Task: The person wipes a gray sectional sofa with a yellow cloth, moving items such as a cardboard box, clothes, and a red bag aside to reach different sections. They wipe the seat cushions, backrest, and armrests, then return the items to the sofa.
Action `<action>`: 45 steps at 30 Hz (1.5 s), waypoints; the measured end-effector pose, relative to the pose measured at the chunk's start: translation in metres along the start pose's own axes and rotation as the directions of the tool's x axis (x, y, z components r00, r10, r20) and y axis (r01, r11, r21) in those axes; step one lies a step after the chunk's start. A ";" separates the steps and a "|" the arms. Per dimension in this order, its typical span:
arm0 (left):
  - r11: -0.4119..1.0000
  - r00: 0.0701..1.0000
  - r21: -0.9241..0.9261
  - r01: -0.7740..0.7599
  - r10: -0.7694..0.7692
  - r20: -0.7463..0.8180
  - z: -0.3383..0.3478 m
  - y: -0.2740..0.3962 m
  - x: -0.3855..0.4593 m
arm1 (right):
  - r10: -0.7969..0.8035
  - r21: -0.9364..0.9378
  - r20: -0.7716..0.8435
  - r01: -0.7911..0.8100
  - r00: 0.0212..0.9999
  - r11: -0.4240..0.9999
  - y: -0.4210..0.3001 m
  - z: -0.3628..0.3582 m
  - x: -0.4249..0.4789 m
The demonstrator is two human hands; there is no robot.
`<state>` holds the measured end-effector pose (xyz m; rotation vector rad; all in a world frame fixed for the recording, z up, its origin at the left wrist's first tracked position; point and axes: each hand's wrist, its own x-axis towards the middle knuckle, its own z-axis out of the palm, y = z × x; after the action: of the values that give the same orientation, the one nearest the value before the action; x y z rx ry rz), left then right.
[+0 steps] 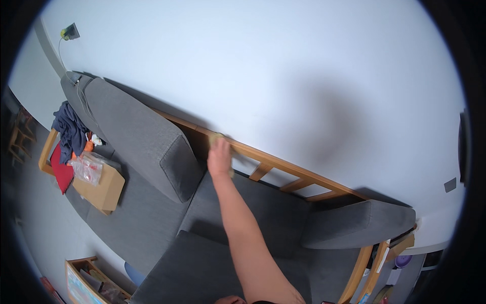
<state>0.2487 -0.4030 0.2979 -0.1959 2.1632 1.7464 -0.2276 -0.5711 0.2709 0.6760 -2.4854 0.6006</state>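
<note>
My right hand (219,157) reaches out over the sofa, closed on a yellowish cloth (216,137). The cloth lies against the wooden top rail (277,161) of the sofa's back frame, close to the white wall. Part of the cloth hangs below my fingers. Slats of the frame show to the right of the hand. A grey back cushion (136,133) leans to its left, and another grey cushion (341,226) stands at the right end. Only a small part of my left hand (230,300) shows at the bottom edge; its fingers are mostly hidden.
A cardboard box (102,188) with a clear plastic bag, a red cushion (62,167) and a dark blue garment (70,129) occupy the left seat. A cable runs over the sofa's left end from a wall socket (71,32). A wooden table (95,281) holding items stands lower left.
</note>
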 end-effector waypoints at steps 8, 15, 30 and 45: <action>0.818 0.880 -0.337 0.467 -0.393 0.267 -0.010 0.029 0.001 | -0.255 0.075 0.246 0.244 0.935 0.967 0.065 0.011 -0.055; 0.998 0.996 0.067 -0.023 0.017 0.089 -0.100 -0.002 0.111 | -0.314 -0.082 -0.008 0.312 0.950 0.947 0.154 -0.060 -0.108; 0.823 0.983 0.561 -0.095 -0.010 0.181 -0.109 -0.098 0.198 | 0.158 0.295 0.575 -0.384 0.803 0.875 0.254 0.024 -0.241; 0.671 0.978 0.742 0.005 -0.158 0.136 -0.115 -0.102 0.188 | 0.226 0.263 0.280 -0.301 0.933 0.917 0.113 0.154 -0.202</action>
<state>0.0863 -0.5163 0.1583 0.0859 2.4658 0.6711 -0.1904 -0.4936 0.0066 0.5498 -2.7709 1.0773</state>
